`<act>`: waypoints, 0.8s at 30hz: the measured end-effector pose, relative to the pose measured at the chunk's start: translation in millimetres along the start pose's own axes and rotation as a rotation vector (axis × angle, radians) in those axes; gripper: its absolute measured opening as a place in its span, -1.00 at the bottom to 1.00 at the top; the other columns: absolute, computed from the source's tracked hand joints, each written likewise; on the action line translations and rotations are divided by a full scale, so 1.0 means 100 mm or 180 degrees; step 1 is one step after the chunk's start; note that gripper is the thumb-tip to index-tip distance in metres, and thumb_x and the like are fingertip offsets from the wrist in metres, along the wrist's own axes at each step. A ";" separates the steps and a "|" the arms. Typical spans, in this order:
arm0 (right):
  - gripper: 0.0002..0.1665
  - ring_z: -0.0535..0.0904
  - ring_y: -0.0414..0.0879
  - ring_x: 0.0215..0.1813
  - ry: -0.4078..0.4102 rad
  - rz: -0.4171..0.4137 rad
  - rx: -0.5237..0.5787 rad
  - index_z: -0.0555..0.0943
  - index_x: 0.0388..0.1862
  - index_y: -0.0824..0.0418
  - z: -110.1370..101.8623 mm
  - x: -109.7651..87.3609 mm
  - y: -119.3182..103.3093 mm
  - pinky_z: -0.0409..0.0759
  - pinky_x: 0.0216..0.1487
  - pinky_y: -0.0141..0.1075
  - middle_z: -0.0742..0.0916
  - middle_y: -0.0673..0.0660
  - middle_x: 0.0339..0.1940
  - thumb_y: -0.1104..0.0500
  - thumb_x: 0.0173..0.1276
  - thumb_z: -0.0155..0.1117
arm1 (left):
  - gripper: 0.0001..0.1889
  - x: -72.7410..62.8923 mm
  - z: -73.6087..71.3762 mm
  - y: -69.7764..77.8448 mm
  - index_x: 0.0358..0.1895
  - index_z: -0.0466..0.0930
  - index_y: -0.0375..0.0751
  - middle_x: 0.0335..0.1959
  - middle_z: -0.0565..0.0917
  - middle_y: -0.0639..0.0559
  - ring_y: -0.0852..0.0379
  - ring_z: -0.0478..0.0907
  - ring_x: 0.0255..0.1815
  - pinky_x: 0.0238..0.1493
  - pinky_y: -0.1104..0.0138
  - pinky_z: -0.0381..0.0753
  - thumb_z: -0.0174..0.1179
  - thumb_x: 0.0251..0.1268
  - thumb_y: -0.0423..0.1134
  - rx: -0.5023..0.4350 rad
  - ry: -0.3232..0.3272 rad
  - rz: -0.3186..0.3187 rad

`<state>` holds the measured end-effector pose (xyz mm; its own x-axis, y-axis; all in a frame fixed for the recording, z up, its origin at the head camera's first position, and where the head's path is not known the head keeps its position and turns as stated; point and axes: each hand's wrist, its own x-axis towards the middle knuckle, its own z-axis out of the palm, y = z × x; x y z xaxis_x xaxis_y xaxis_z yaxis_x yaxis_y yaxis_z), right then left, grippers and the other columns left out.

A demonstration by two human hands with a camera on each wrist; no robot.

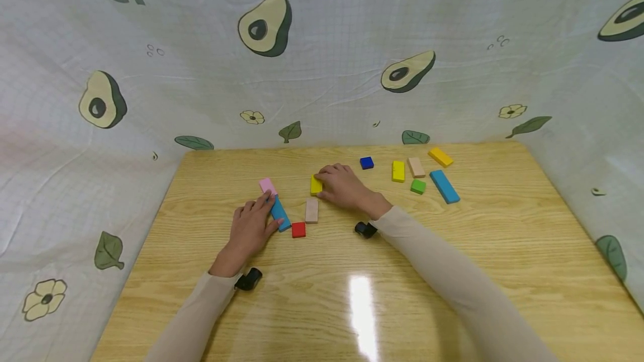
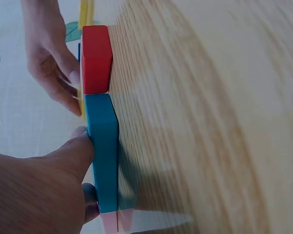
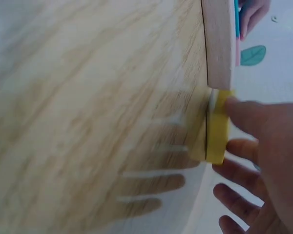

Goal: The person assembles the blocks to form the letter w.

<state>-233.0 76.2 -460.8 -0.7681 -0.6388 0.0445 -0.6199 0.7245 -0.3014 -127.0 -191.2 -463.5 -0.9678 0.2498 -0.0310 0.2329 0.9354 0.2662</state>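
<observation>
My left hand rests against a long blue block, thumb near its lower end and fingertips near where it meets a pink block. A red block lies at the lower end of the blue one. With thumb and fingers, my right hand pinches a yellow block, which the right wrist view shows low at the wooden tabletop. Just below that yellow block is a pale wooden block, their ends close together.
Toward the right back of the table lie a dark blue block, another yellow block, a second pale block, a green block, an orange-yellow block and another long blue block. An avocado-print cloth hangs behind.
</observation>
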 end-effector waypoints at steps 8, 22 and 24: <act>-0.43 0.45 0.18 0.46 -0.0042 -0.0042 0.0027 0.57 0.48 0.25 -0.02 0.02 -0.04 0.29 0.56 0.11 0.63 0.20 0.42 0.00 0.64 0.27 | -0.30 0.00 -0.01 0.00 0.61 0.32 -0.33 0.66 0.26 -0.26 -0.38 0.31 0.52 0.45 -0.29 0.28 0.23 0.60 -0.01 0.0009 0.0037 0.0020; -0.44 0.45 0.17 0.45 -0.0086 -0.0066 -0.0017 0.54 0.51 0.26 0.02 0.01 -0.10 0.27 0.57 0.11 0.61 0.22 0.43 0.05 0.66 0.23 | -0.30 0.00 -0.01 0.00 0.60 0.33 -0.34 0.65 0.27 -0.26 -0.38 0.30 0.53 0.46 -0.28 0.28 0.24 0.59 -0.01 -0.0001 0.0044 0.0026; -0.44 0.45 0.17 0.45 -0.0095 -0.0053 -0.0022 0.54 0.51 0.25 0.02 0.01 -0.11 0.26 0.57 0.11 0.61 0.21 0.43 0.05 0.66 0.23 | -0.30 -0.01 0.00 0.00 0.60 0.33 -0.34 0.65 0.27 -0.26 -0.38 0.30 0.53 0.46 -0.28 0.27 0.24 0.59 -0.01 -0.0010 0.0044 0.0019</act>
<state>-226.6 67.4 -459.6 -0.7526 -0.6582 0.0209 -0.6338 0.7154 -0.2941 -126.5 -191.5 -463.2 -0.9676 0.2519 -0.0162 0.2384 0.9330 0.2695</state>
